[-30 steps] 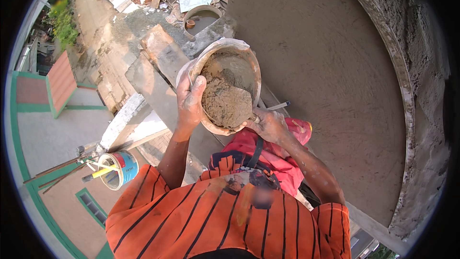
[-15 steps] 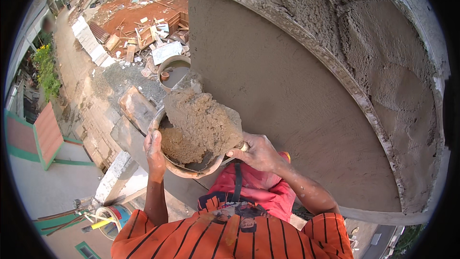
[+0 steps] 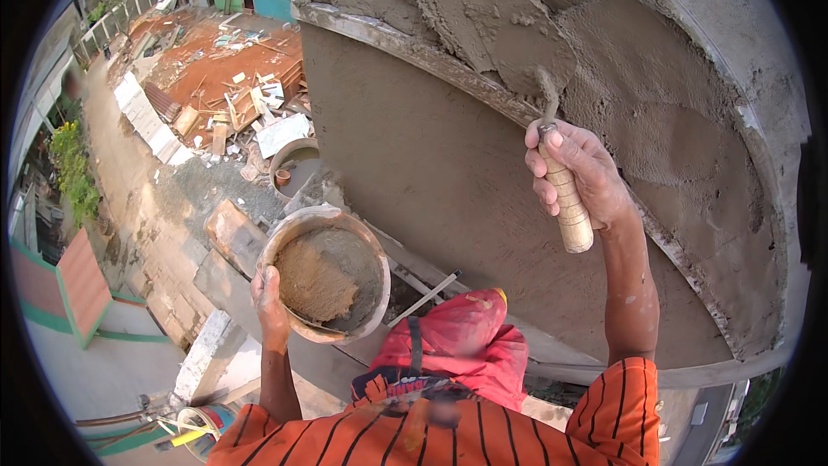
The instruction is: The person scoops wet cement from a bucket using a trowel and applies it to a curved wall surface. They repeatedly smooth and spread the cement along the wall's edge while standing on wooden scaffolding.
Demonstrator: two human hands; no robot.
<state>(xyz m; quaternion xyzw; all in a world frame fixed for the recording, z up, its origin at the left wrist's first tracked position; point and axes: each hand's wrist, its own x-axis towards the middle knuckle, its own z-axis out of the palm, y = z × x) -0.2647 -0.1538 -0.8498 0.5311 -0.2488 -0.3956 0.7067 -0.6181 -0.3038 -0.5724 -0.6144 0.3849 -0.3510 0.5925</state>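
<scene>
My left hand (image 3: 269, 298) grips the left rim of a round, cement-stained bowl (image 3: 376, 267) holding some grey-brown mortar (image 3: 317, 285). My right hand (image 3: 580, 174) is wrapped round the wooden handle of a trowel (image 3: 573, 224), raised up and right of the bowl. The trowel's blade, coated in mortar, is against the rough wet mortar band (image 3: 655, 147) above a pale curved edge (image 3: 397, 41). Below that edge lies a smoother grey plastered surface (image 3: 431, 173).
Left and beyond are a path (image 3: 121, 173), rubble with boards (image 3: 241, 112) and a round tub (image 3: 293, 148) with a small pot inside. A paint bucket (image 3: 198, 418) hangs near pipes at lower left. A pale bar (image 3: 427, 293) lies beside the bowl.
My right hand has moved up and right with the trowel, carrying its mortar load out of the bowl onto the wall band. The bowl in my left hand now holds less. The view has shifted.
</scene>
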